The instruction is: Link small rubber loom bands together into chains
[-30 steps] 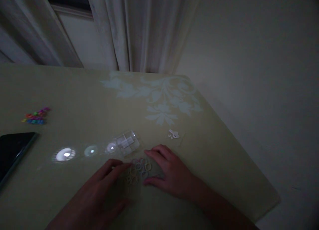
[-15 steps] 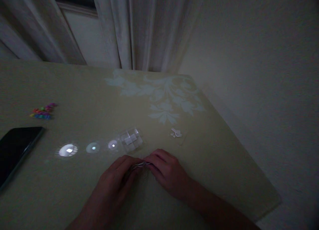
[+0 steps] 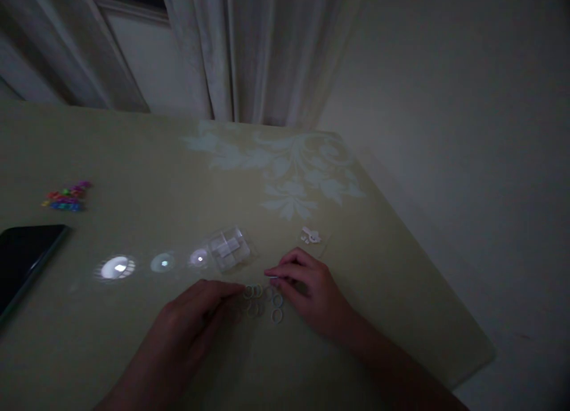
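1. While the right hand (image 3: 318, 289) is pinching a thin pale piece (image 3: 273, 277) between closed fingers, the left hand (image 3: 189, 316) is reaching its index fingertip to the loose rings (image 3: 253, 299); how wide its fingers are standing, I cannot tell.
2. The rings are lying on the worktop (image 3: 146, 161) between the hands.
3. A clear compartment box (image 3: 228, 249) is sitting just beyond them, and small white pieces (image 3: 310, 236) are lying beyond the right hand.
4. Colourful pieces (image 3: 69, 198) are resting near a dark phone (image 3: 29, 259), far left.
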Demonstrator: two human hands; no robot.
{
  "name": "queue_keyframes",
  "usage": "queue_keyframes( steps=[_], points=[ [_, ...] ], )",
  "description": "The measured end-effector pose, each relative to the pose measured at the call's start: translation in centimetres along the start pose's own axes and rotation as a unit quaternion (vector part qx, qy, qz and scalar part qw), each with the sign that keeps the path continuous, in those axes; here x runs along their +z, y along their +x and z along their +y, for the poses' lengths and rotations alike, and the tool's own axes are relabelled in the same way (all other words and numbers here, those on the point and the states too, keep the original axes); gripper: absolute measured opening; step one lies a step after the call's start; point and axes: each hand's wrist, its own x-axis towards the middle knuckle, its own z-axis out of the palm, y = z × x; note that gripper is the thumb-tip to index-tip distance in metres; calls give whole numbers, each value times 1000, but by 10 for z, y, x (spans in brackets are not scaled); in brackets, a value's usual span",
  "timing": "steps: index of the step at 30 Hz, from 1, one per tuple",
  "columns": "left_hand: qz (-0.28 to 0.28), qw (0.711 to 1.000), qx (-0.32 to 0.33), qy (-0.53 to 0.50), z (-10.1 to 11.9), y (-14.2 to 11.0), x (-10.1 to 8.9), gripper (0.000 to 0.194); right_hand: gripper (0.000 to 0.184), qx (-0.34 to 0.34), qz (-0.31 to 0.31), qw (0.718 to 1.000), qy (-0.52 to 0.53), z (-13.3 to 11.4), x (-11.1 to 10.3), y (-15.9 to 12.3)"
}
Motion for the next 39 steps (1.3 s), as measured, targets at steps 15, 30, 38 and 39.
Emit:
queue_keyframes(
  steps=[15,30,38,39],
  points=[
    [-11,972,122,199,-22,-10,29,34,29,25,52,997,-53,12,-12,7],
    [63,987,82,122,-19,-7,23,24,27,47,27,999,4,2,1,-1],
    [113,992,37,40,-5,-3,11,21,13,-22,43,997,-60,6,1,2],
    [115,992,31,30,-2,-2,10,20,16,-29,44,997,-59,7,1,2]
  ],
)
